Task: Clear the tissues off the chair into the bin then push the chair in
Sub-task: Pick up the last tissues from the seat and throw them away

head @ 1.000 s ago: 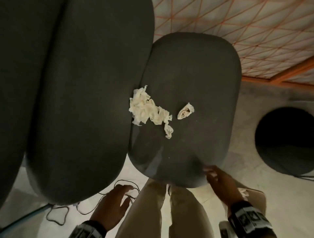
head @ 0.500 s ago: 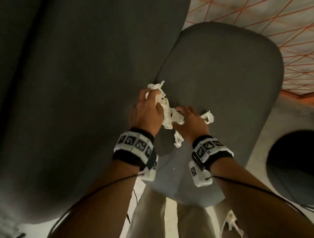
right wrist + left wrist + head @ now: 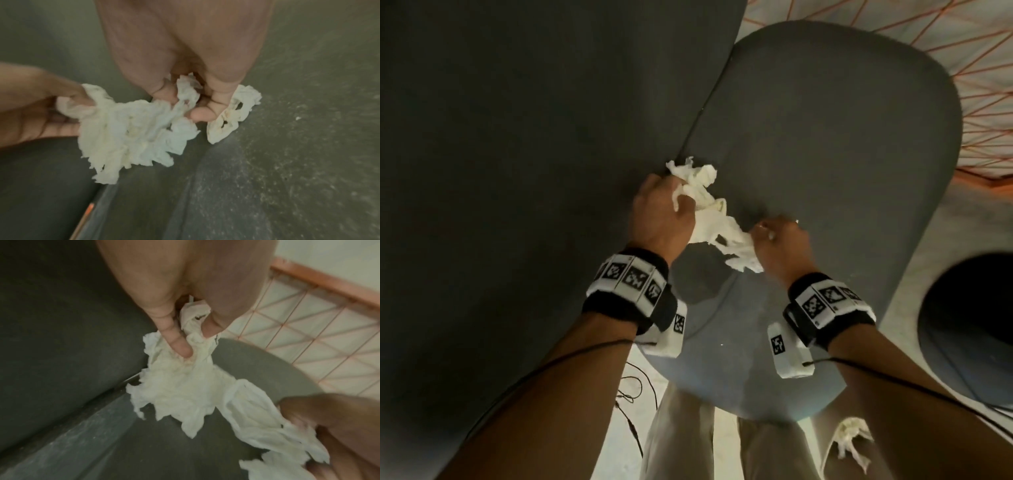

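While the left hand (image 3: 659,214) pinches one end of the tissues (image 3: 717,219) and the right hand (image 3: 780,250) grips the other, the strip's long axis runs between both sets of fingers, just above the chair (image 3: 842,144) seat.

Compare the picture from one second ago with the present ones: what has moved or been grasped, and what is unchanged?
Both hands came up from below the seat's front edge onto the chair. The left hand and right hand now grip the tissues, bunching them between them; the right hand also holds the small scrap. The chair, the bin at right and the tissue near the feet stayed put.
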